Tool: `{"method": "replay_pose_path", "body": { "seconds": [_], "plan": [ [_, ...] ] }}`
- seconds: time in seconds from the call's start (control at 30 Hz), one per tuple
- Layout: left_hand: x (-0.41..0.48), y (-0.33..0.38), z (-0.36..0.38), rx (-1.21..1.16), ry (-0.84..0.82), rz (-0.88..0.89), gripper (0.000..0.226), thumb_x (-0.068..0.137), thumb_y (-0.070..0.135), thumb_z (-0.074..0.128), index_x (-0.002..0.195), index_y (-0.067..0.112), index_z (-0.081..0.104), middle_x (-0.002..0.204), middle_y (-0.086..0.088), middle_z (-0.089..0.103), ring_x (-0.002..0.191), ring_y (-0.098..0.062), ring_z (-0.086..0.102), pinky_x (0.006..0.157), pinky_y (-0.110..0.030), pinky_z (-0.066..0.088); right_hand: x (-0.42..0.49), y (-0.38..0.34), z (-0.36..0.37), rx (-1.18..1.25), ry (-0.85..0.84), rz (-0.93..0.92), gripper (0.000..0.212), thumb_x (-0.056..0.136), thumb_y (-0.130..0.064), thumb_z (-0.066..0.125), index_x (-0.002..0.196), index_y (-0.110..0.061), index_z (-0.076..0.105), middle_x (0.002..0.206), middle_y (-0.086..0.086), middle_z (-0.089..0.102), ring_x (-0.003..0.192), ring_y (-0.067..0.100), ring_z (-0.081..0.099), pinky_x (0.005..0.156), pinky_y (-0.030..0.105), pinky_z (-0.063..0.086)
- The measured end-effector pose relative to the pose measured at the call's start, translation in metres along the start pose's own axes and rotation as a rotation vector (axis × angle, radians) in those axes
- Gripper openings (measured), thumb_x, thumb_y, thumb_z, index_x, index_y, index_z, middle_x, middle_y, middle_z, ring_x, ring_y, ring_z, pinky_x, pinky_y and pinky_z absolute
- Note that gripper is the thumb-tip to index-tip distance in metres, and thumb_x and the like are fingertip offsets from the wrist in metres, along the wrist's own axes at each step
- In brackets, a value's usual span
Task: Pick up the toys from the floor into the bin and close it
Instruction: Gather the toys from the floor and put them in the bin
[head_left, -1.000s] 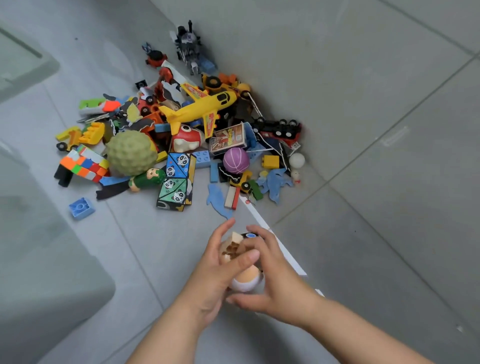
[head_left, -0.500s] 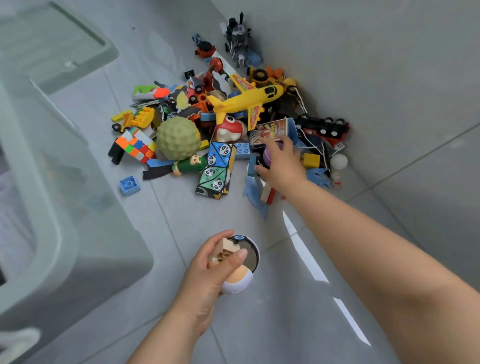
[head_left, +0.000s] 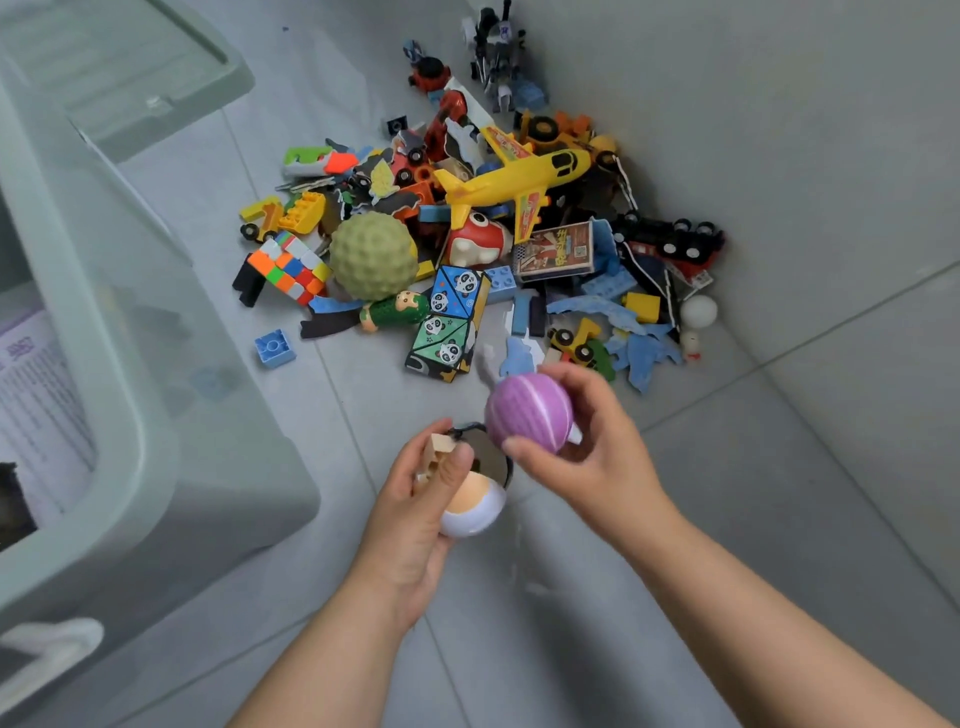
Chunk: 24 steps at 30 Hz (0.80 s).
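bin (head_left: 208, 467) half out of frame

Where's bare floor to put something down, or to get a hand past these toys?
Bare tile runs between the bin and the toy pile, holding only a lone blue brick. More lies to the right of the right hand. Crowded: around the yellow plane and green bumpy ball.
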<state>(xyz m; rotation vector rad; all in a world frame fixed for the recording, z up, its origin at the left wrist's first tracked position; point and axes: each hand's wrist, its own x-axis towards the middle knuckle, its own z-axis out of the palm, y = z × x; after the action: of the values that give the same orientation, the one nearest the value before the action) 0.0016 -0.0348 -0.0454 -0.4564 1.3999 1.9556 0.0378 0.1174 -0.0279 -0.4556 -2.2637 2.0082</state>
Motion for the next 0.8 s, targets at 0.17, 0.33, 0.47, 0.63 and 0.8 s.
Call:
{"method": "replay_pose_path", "body": {
  "seconds": [0.17, 0.33, 0.47, 0.63, 0.8],
  "plan": [
    [-0.006, 0.005, 0.005, 0.031, -0.076, 0.090, 0.100, 0.029, 0.056, 0.088, 0.119, 0.026, 0.058, 0.121, -0.006, 0.065, 0.104, -0.021, 0.065, 0.096, -0.046, 0.048, -0.021, -0.004, 0.013, -0.028, 0.055, -0.025, 0.054, 0.066, -0.045, 0.071, 0.116, -0.035, 0.050, 0.110, -0.018, 0.060, 0.101, 0.006, 0.060, 0.084, 0.017, 0.048],
    [-0.033, 0.040, 0.020, 0.059, -0.093, 0.339, 0.086, 0.033, 0.056, 0.087, 0.112, 0.035, 0.060, 0.105, 0.007, 0.071, 0.090, -0.008, 0.068, 0.068, -0.019, 0.053, -0.023, -0.043, 0.026, 0.086, 0.047, -0.164, 0.056, 0.075, -0.057, 0.061, 0.125, -0.040, 0.041, 0.118, -0.012, 0.052, 0.105, 0.016, 0.058, 0.091, 0.032, 0.049],
    [-0.072, 0.104, 0.011, 0.177, -0.049, 0.591, 0.079, 0.045, 0.055, 0.083, 0.118, 0.039, 0.057, 0.116, 0.008, 0.066, 0.101, -0.011, 0.065, 0.074, -0.022, 0.054, -0.016, -0.109, 0.050, 0.253, -0.073, -0.256, 0.061, 0.073, -0.054, 0.065, 0.127, -0.045, 0.039, 0.125, -0.001, 0.051, 0.111, 0.027, 0.057, 0.094, 0.040, 0.048],
    [-0.131, 0.182, -0.041, 0.265, 0.021, 0.742, 0.075, 0.054, 0.048, 0.084, 0.121, 0.035, 0.054, 0.109, 0.005, 0.070, 0.097, -0.010, 0.067, 0.078, -0.023, 0.053, -0.014, -0.200, 0.112, 0.307, -0.311, -0.306, 0.060, 0.071, -0.052, 0.070, 0.124, -0.041, 0.045, 0.119, -0.001, 0.058, 0.096, 0.015, 0.064, 0.073, 0.021, 0.052],
    [-0.159, 0.221, -0.126, 0.347, 0.172, 0.658, 0.062, 0.057, 0.058, 0.073, 0.114, 0.041, 0.055, 0.101, 0.020, 0.069, 0.093, 0.004, 0.065, 0.075, -0.011, 0.048, -0.012, -0.230, 0.197, 0.291, -0.444, -0.086, 0.043, 0.081, -0.042, 0.060, 0.122, -0.039, 0.046, 0.111, -0.006, 0.064, 0.097, 0.012, 0.066, 0.076, 0.032, 0.058]
  ]
}}
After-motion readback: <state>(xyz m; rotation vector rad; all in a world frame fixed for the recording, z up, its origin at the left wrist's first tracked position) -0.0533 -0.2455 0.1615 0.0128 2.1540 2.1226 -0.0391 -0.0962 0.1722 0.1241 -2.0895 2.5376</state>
